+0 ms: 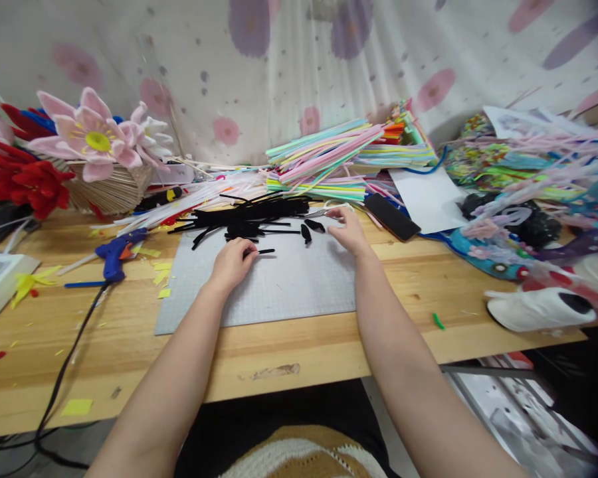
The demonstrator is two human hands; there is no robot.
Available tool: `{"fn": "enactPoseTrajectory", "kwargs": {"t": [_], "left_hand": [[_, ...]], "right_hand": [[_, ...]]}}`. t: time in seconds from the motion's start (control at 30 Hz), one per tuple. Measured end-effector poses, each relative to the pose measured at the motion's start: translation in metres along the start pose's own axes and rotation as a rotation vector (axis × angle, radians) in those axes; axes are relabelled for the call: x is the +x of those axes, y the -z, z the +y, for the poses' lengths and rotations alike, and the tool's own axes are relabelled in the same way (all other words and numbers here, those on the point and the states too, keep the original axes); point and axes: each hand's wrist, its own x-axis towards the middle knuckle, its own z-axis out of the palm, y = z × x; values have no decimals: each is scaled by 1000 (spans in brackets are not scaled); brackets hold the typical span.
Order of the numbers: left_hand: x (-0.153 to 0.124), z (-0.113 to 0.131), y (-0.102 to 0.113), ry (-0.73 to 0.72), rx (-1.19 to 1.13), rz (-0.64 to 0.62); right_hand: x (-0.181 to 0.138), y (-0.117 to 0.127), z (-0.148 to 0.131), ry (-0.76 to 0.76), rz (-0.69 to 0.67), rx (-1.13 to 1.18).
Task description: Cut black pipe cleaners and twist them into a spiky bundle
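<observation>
My left hand (233, 261) is closed over the near side of a grey cutting mat (284, 285). A short black pipe cleaner (266, 251) sticks out from its fingertips toward the right. My right hand (349, 230) is at the mat's far right corner, thumb and fingers apart. Its fingertips are at the light handles of a pair of scissors (317, 213), which seem to lie flat. Left of this hand are two small black fuzzy leaf-shaped pieces (315, 226). A pile of black pipe cleaners (249, 214) lies across the mat's far edge.
A blue glue gun (114, 255) with a black cord stands left of the mat. A phone (393, 217) and white paper (431, 198) lie to the right. Coloured pipe cleaners (323, 156) are heaped behind. Fuzzy flowers (97, 136) stand back left; a white roll (533, 310) lies right.
</observation>
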Motion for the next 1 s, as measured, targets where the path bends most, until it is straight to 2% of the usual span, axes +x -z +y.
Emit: {"fn": "enactPoseTrajectory", "kwargs": {"t": [0.1, 0.17, 0.33, 0.43, 0.6, 0.73, 0.87, 1.0], "left_hand": [[1, 3, -1, 94, 26, 43], [1, 4, -2, 120, 12, 89], [2, 3, -6, 44, -166, 161], [2, 2, -10, 38, -311, 162], [4, 3, -16, 150, -514, 186], [6, 0, -18, 143, -565, 221], [4, 2, -16, 170, -472, 157], [-1, 17, -9, 121, -202, 17]], "right_hand": [[-1, -6, -28, 65, 131, -33], [-6, -19, -50, 105, 115, 0], [-33, -64, -90, 233, -269, 19], [-42, -80, -94, 239, -403, 20], [-39, -81, -86, 61, -435, 187], [-36, -80, -80, -46, -442, 317], [-35, -79, -82, -142, -439, 507], [-35, -77, -87, -248, -391, 671]]}}
